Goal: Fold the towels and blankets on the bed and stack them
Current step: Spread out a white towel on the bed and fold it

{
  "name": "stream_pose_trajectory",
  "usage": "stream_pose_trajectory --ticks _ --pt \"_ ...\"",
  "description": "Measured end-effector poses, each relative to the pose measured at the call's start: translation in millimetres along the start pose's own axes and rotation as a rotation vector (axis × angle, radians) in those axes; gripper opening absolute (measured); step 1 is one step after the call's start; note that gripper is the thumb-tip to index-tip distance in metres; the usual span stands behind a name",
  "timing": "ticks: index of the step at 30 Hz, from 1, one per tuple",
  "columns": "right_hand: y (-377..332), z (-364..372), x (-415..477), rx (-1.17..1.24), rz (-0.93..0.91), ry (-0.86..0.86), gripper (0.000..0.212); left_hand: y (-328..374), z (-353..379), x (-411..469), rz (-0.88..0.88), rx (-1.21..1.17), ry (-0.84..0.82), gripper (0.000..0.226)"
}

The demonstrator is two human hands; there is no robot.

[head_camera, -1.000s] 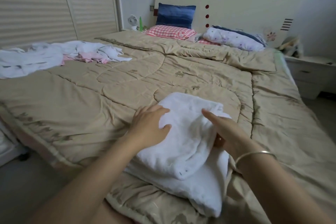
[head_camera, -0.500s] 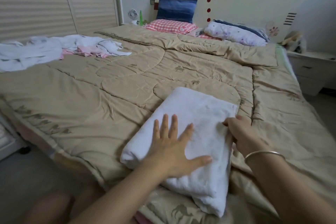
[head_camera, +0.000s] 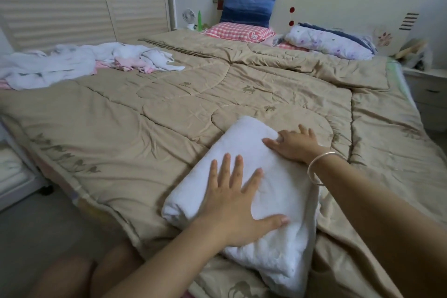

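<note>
1. The fold is down! A second ago the white towel (head_camera: 278,189) was mid-fold and lumpy; now it lies as a flat, thick rectangle on the bed (head_camera: 145,128), at 6 o'clock in the view, close to the near edge.
2. The left hand (head_camera: 232,203) has stayed planted on the towel's near half. Its grip is apart, the fingers straight and fanned, pressing and clamped on nothing.
3. The right hand (head_camera: 294,145), bracelet (head_camera: 319,167) at the wrist, has slid from the towel's right side up to its far corner at 1 o'clock. Its grip is apart too, palm down and smoothing.
4. My read: this piece is folded and just being patted flat, so it looks ready to start the stack.
5. Edges: the towel's near end sits right by the mattress edge, so a push toward 6 o'clock could tip it off.
6. Room: open quilt spreads toward 12 and 9 o'clock. The unfolded pile (head_camera: 84,63) waits at 10 o'clock, well apart, a long reach.
</note>
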State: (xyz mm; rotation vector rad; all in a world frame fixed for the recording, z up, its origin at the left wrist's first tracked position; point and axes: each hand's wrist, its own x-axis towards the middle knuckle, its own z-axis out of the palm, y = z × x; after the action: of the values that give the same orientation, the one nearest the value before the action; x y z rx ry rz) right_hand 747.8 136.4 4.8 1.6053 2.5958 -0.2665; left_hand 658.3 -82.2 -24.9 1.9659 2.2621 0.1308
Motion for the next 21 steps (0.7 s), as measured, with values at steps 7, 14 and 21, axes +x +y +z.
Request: stream_pose_trajectory --ticks 7,14,21 --pt "5 0 7 0.092 -0.034 -0.021 0.056 -74 -47 24 -0.19 -0.896 0.405 0.024" --pt "11 -10 12 0.148 0.054 -0.175 0.103 -124 -62 -9 -0.393 -0.966 -0.541 0.08" --pt "-2 -20 4 0.392 0.1 -0.102 0.101 -147 -95 -13 -0.518 -1.31 -0.003 0.065"
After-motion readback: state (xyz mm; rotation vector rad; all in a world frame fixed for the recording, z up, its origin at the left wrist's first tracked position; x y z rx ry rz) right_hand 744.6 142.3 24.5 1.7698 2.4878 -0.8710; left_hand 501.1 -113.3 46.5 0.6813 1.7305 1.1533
